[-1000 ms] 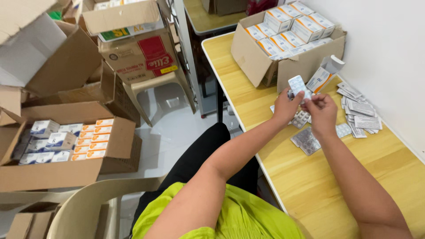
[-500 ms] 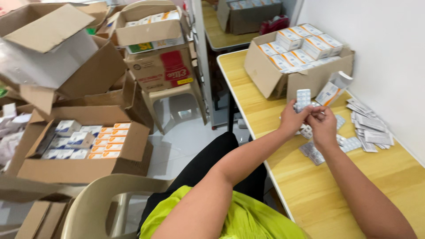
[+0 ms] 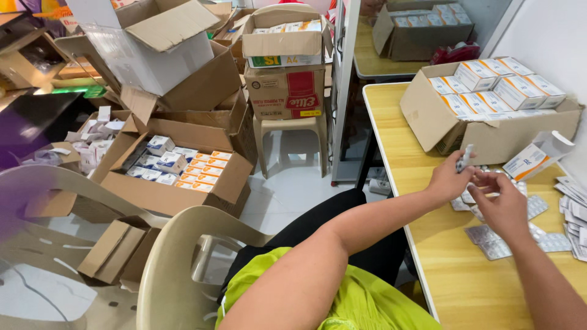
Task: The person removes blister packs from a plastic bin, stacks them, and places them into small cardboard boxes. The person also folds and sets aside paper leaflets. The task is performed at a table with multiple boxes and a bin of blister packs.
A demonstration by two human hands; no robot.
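Note:
My left hand [image 3: 447, 180] holds up a small silver blister strip [image 3: 465, 157] above the wooden table [image 3: 422, 226]. My right hand [image 3: 502, 203] is just to its right, fingers curled beside the strip and apparently touching its lower end. Under both hands lie several loose blister strips [image 3: 489, 241]. An opened small white medicine box [image 3: 535, 157] stands right of the hands, in front of a cardboard carton [image 3: 440, 122] full of similar white boxes.
A stack of folded paper leaflets [image 3: 575, 214] lies at the table's right edge. On the floor to the left sits an open carton of small boxes [image 3: 177, 174], with piled cartons, a plastic stool [image 3: 290, 140] and beige plastic chairs [image 3: 177, 256] around it.
My head has turned left, so the floor cartons fill more of the view. The blister strip now shows edge-on in my left hand, and my right hand has dropped slightly below it.

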